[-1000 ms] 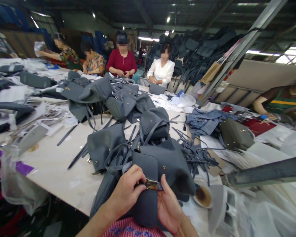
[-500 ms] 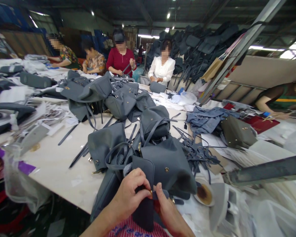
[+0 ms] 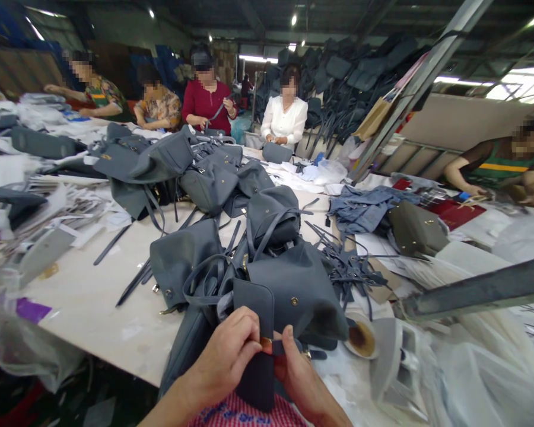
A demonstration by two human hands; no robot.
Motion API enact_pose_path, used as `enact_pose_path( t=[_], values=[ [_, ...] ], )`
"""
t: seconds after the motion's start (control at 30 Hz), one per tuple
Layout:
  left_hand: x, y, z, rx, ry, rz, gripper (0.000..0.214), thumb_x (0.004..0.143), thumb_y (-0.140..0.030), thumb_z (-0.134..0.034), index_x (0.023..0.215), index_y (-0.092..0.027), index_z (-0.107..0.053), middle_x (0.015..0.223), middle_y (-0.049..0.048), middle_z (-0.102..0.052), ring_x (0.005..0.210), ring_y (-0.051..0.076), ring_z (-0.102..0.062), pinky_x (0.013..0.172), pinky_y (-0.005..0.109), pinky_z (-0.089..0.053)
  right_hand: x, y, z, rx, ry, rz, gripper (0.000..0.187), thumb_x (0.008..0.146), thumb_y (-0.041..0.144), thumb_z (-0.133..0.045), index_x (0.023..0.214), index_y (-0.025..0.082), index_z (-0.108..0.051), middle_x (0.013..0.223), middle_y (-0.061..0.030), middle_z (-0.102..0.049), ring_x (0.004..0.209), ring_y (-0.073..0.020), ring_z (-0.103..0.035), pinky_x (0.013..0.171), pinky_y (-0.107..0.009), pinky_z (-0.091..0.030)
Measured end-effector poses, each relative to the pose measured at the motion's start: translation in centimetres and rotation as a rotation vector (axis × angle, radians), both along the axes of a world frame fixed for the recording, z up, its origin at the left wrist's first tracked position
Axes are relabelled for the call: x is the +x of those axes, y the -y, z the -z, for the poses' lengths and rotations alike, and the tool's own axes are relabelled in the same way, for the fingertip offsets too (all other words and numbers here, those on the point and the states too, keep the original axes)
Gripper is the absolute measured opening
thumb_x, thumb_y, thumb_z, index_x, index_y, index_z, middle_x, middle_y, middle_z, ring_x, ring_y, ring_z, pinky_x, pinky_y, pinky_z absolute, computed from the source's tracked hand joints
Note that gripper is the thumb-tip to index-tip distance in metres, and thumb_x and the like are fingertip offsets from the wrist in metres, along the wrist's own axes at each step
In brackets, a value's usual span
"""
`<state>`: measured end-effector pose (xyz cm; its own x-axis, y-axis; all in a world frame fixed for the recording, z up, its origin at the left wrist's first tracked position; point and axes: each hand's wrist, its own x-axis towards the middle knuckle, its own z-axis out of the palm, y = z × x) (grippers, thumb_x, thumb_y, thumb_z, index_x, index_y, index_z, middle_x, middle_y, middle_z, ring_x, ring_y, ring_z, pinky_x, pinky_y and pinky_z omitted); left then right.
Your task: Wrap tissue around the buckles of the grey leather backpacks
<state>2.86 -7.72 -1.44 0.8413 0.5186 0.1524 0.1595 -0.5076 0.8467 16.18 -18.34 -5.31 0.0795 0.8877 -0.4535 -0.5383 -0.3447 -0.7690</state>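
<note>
far left: clear plastic bag [image 3: 31, 350] draped by the corner of the white table [image 3: 102, 314]. next, at the near edge, left hand [image 3: 229, 347] closed, thumb and fingers pinching the gold buckle [image 3: 266, 345] against a grey flap [image 3: 260, 299], which hangs over a red checked apron [image 3: 249, 412]. right hand [image 3: 300, 379] grips the short strap [image 3: 277, 348] running from the buckle, thumb on top. large grey bag [image 3: 296, 281] lies just beyond; rightward, a brown-stained bowl [image 3: 361, 337].

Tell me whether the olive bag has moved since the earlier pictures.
No: against the slanted metal post, the olive bag keeps its place; both shift slightly left together in the view.
</note>
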Motion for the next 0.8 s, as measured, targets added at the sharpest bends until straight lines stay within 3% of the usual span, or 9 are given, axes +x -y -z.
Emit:
enact_pose_path(
  t=[0.1,0.17,0.27,0.43,0.6,0.8],
  values=[
    [0.8,0.7,0.2,0.068,-0.072,-0.208,0.046,0.061,-0.036,-0.080,0.072,-0.024,-0.037,0.076,-0.0018,-0.049,0.068,0.017,-0.044,0.059,0.029,-0.034,0.0,0.0,0.1,0.022,0.045,0.003,0.069,0.079,0.075,-0.044,0.110,0.019,-0.069,0.106,-0.0094,-0.071,0.113,-0.0266,-0.057,0.102,-0.042,-0.039],
    [1.6,1.0,0.2,0.112,-0.125,-0.305,0.059,0.047,-0.038,-0.087,0.068,-0.024,-0.034,0.072,-0.0036,-0.045,0.065,0.016,-0.040,0.057,0.029,-0.030,0.1,0.0,0.1,0.007,0.092,0.027,0.066,0.079,0.073,-0.048,0.111,0.019,-0.070,0.111,-0.0094,-0.070,0.121,-0.0271,-0.052,0.108,-0.042,-0.034],
    [2.3,0.8,-0.3,0.066,-0.202,-0.340,0.056,0.050,-0.033,-0.085,0.064,-0.024,-0.031,0.070,-0.0048,-0.041,0.065,0.015,-0.039,0.057,0.028,-0.028,0.2,0.1,0.2,-0.033,0.072,0.035,0.065,0.078,0.072,-0.051,0.112,0.019,-0.069,0.110,-0.0098,-0.071,0.116,-0.0279,-0.056,0.104,-0.043,-0.039],
    [2.0,-0.7,-1.1,-0.125,-0.308,-0.172,0.041,0.064,-0.027,-0.074,0.059,-0.021,-0.034,0.072,-0.0054,-0.041,0.067,0.013,-0.042,0.059,0.026,-0.028,-0.3,-0.2,0.3,0.001,-0.014,0.028,0.065,0.079,0.072,-0.050,0.108,0.016,-0.068,0.095,-0.0088,-0.073,0.097,-0.0257,-0.066,0.089,-0.041,-0.050],
    [2.1,-2.4,-0.6,-0.139,-0.334,0.012,0.029,0.069,-0.026,-0.069,0.061,-0.019,-0.042,0.072,-0.0061,-0.043,0.069,0.012,-0.045,0.059,0.023,-0.028,-0.7,-0.6,0.6,0.049,-0.140,0.066,0.058,0.083,0.066,-0.051,0.099,0.013,-0.068,0.081,-0.0086,-0.074,0.078,-0.0214,-0.070,0.079,-0.040,-0.054],
    [2.8,-3.6,-0.7,-0.209,-0.368,0.149,0.015,0.075,-0.019,-0.060,0.064,-0.019,-0.050,0.071,-0.0056,-0.046,0.066,0.011,-0.045,0.058,0.023,-0.031,-0.8,-0.8,0.8,0.032,-0.292,0.125,0.055,0.083,0.063,-0.054,0.095,0.012,-0.067,0.073,-0.0099,-0.075,0.071,-0.0228,-0.072,0.072,-0.040,-0.056]
  ],
)
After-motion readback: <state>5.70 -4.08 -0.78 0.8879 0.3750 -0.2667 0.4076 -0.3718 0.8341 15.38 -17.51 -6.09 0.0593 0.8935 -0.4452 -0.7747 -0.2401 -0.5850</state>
